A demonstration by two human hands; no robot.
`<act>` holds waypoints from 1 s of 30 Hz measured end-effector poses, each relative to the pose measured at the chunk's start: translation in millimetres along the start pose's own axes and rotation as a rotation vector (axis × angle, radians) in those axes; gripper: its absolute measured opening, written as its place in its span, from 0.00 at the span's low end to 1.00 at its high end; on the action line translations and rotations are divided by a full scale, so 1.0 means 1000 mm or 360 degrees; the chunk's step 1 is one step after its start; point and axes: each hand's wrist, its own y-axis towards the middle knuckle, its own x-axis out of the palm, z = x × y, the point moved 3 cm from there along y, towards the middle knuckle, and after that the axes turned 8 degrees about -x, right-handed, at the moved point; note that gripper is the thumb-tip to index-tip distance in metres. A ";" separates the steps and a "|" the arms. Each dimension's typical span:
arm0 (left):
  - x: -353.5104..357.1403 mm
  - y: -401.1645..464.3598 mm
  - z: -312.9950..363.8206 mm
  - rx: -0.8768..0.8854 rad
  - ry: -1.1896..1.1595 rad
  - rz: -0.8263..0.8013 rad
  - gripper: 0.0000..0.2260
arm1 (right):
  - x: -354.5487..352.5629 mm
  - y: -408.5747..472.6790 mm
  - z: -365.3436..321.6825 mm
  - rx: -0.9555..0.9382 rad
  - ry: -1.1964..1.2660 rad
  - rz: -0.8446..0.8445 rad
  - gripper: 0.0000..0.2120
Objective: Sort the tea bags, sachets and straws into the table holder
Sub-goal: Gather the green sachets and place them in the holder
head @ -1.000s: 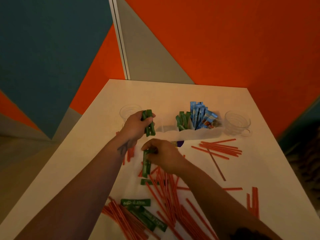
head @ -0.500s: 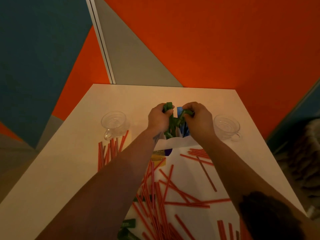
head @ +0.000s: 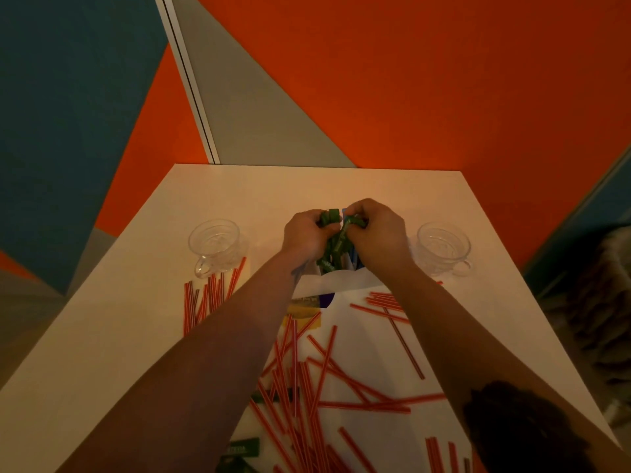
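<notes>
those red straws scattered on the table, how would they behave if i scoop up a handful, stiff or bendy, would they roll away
The red straws look thin and straight, none visibly bent, so probably fairly stiff and very light. They lie crossed in a loose pile on the table, so a handful would likely splay. Being slender and apparently round, they may roll if nudged.

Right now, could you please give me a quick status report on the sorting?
Left hand and right hand both gripping green paper sachets over white table holder. Red striped straws unsorted on table. Nothing blocking.
</notes>
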 end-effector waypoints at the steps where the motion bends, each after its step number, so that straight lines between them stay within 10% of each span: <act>1: -0.001 0.001 0.000 0.0008 0.0068 0.0006 0.09 | 0.000 0.002 0.000 0.0028 0.0012 -0.0029 0.11; 11: 0.000 0.005 -0.005 0.0063 0.0564 -0.0060 0.16 | 0.028 0.003 0.013 0.0126 -0.0362 -0.0553 0.12; 30: -0.027 -0.030 -0.024 0.0460 0.0705 0.0255 0.09 | 0.031 -0.035 0.007 -0.0113 -0.0300 -0.0173 0.08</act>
